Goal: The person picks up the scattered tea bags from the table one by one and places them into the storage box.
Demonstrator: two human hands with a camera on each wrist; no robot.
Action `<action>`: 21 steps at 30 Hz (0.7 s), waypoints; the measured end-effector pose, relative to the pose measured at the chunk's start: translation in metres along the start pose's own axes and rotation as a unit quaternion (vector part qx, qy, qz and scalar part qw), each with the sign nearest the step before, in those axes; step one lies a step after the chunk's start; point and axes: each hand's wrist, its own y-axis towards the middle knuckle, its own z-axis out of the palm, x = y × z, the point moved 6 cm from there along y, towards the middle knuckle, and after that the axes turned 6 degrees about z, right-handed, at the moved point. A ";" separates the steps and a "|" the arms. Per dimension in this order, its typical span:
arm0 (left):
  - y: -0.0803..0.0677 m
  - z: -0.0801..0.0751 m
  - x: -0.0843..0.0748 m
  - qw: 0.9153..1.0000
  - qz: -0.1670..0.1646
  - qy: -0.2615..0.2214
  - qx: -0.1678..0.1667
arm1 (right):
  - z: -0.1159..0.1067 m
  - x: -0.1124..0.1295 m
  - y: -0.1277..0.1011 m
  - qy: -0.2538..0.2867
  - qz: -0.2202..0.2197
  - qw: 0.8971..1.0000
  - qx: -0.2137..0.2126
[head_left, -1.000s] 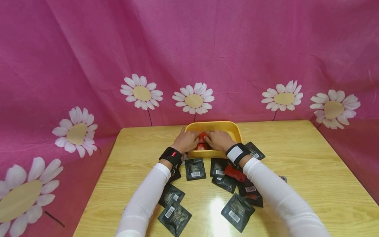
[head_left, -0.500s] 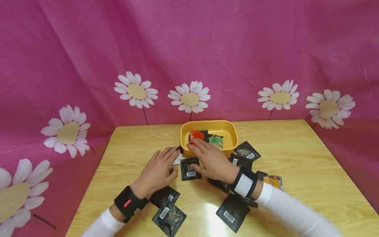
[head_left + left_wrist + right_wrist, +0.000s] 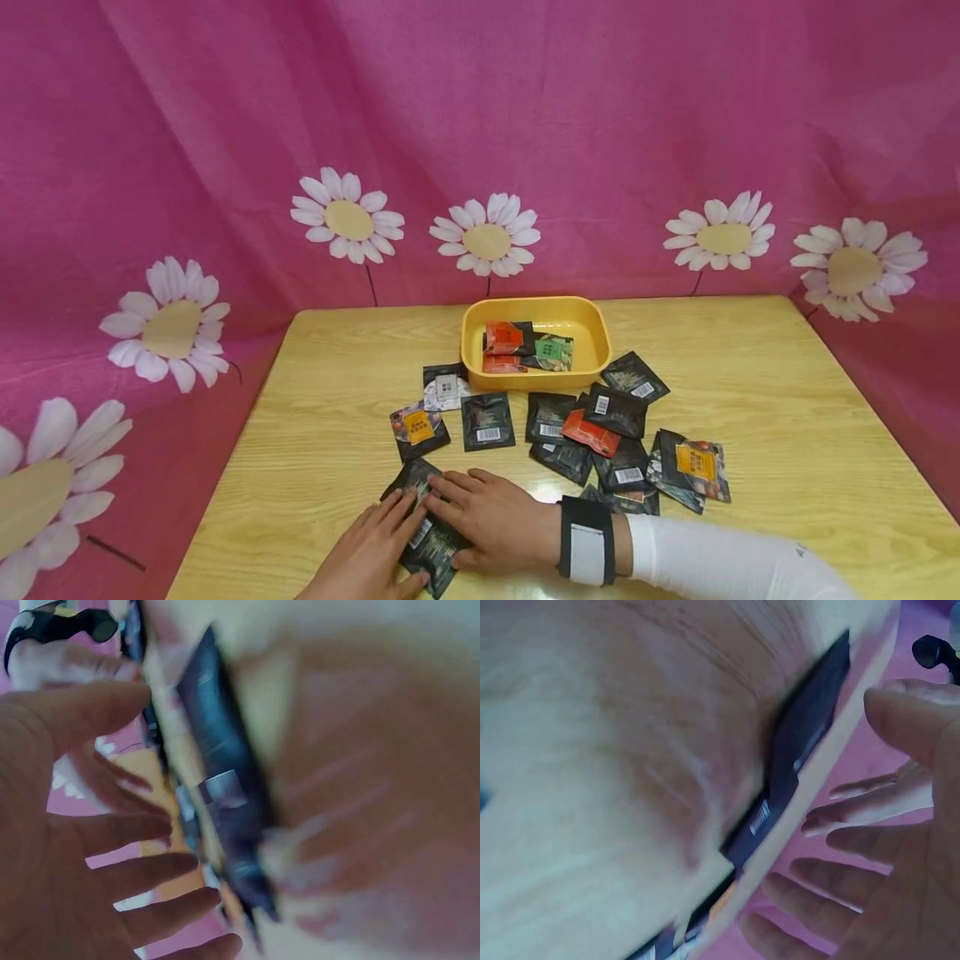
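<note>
At the table's near left, my left hand (image 3: pixel 369 546) and my right hand (image 3: pixel 491 518) hover over or rest on black sachets (image 3: pixel 435 546), their fingers extended. Contact is hard to judge in the head view. In the left wrist view, the left hand (image 3: pixel 97 825) has spread fingers beside a blurred black sachet (image 3: pixel 225 780). The right wrist view has the right hand (image 3: pixel 862 870) with its fingers straight, apart from the black sachets (image 3: pixel 806 720). Behind the hands, a yellow tray (image 3: pixel 536 382) holds several sachets with red and green labels.
Orange-labelled (image 3: pixel 420 429) and white-labelled (image 3: pixel 446 390) sachets lie left of the tray's front. A pile of black sachets (image 3: pixel 618 412) with a red sachet (image 3: pixel 591 432) spreads at the right. Farther right is another orange-labelled sachet (image 3: pixel 699 462). A pink flowered cloth (image 3: pixel 600 150) hangs behind the table.
Both hands have left the tray, where they were at red sachets, and come back toward the near left. The red- and green-labelled sachets stay in the tray.
</note>
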 end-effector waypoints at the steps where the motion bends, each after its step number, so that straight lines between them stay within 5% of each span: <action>1: 0.001 0.003 0.002 1.000 -0.002 -0.008 -0.003 | 0.001 0.000 0.004 -0.002 0.001 1.000 0.001; 9: 0.010 0.016 0.009 1.000 0.002 -0.016 -0.024 | 0.012 0.004 0.023 -0.042 0.022 0.999 0.003; 17: 0.020 0.008 0.009 0.993 0.030 0.034 -0.107 | 0.012 0.001 0.032 -0.100 0.019 0.994 -0.049; 21: 0.027 0.005 0.009 0.991 0.026 0.027 -0.126 | 0.011 -0.009 0.037 -0.087 0.032 0.993 -0.068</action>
